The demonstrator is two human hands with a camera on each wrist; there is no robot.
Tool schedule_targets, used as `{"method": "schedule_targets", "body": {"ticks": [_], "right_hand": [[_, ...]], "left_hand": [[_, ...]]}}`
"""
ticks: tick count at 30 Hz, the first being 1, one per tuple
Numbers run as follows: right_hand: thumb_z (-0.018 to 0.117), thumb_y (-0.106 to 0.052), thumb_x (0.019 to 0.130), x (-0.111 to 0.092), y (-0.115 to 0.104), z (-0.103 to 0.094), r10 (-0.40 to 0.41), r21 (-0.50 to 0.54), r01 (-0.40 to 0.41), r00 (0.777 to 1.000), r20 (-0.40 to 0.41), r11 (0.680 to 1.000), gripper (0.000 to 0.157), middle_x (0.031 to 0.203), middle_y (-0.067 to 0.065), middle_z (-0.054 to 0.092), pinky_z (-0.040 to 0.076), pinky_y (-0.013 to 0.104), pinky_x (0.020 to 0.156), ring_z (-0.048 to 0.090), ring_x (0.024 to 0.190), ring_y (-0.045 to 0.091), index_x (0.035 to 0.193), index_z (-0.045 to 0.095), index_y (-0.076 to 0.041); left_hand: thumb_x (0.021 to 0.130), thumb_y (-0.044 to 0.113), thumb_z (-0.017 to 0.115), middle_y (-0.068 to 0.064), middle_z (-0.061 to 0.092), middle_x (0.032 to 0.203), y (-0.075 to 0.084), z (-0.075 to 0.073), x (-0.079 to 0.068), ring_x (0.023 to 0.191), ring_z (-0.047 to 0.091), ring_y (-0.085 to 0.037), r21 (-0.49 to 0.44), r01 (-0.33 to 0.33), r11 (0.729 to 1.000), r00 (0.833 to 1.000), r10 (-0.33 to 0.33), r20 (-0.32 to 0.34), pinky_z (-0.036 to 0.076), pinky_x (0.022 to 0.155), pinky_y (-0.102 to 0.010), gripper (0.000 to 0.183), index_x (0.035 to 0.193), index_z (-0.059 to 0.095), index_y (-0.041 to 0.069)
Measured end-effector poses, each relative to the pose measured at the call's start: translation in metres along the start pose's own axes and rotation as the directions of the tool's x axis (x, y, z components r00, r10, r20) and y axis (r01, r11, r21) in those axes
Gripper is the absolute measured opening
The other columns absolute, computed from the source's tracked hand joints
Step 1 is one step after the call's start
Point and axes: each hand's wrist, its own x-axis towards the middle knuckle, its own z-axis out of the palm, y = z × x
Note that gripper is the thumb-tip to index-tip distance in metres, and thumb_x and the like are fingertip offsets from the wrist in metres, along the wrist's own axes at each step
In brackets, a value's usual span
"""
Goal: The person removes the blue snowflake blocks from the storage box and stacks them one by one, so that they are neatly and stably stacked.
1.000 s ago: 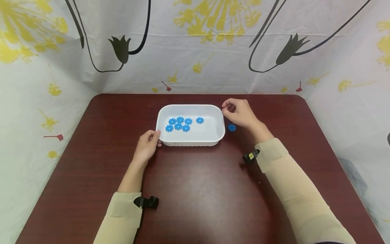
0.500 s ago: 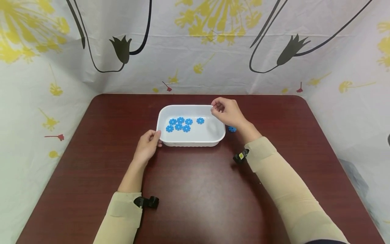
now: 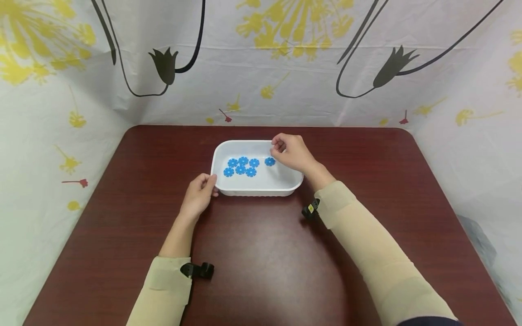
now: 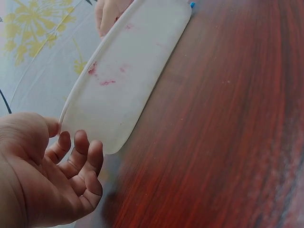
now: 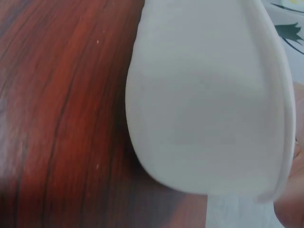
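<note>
A white plastic tray (image 3: 269, 181) lies on the table, with several blue notched discs (image 3: 240, 169) clustered in its left half. A single blue disc (image 3: 269, 161) lies apart from them, right of the tray's middle. My left hand (image 3: 197, 195) grips the tray's left end; in the left wrist view its thumb is at the rim and the fingers curl beneath. Over the tray's right half, my right hand (image 3: 290, 151) has loosely bent fingers, tips just above the single disc, with nothing visible between them. In the right wrist view the tray's wall hides most of this hand (image 5: 289, 199).
The dark red-brown wooden table (image 3: 253, 253) extends around the tray. A patterned white cloth (image 3: 302, 99) hangs behind it. A bit of blue (image 4: 192, 4) shows past the tray's far end in the left wrist view.
My right hand has moved left from beside the tray's right end to over the single disc. Its wrist now covers the disc on the table. The left hand keeps its grip.
</note>
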Motion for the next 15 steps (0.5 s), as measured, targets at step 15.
{"method": "schedule_targets", "body": {"ticks": [15], "right_hand": [[0.071, -0.026, 0.093, 0.009, -0.008, 0.021, 0.239, -0.372, -0.164, 0.957, 0.164, 0.914, 0.029, 0.09, 0.01, 0.067, 0.049, 0.04, 0.086, 0.058, 0.087, 0.025, 0.105, 0.068, -0.001]], "left_hand": [[0.107, 0.031, 0.051, -0.016, 0.066, 0.092, 0.001, 0.0, 0.0, 0.08, 0.065, -0.02, -0.009, 0.01, 1.0, 1.0, -0.01, -0.001, 0.055, 0.082, -0.036, 0.036, 0.109, 0.061, -0.003]]}}
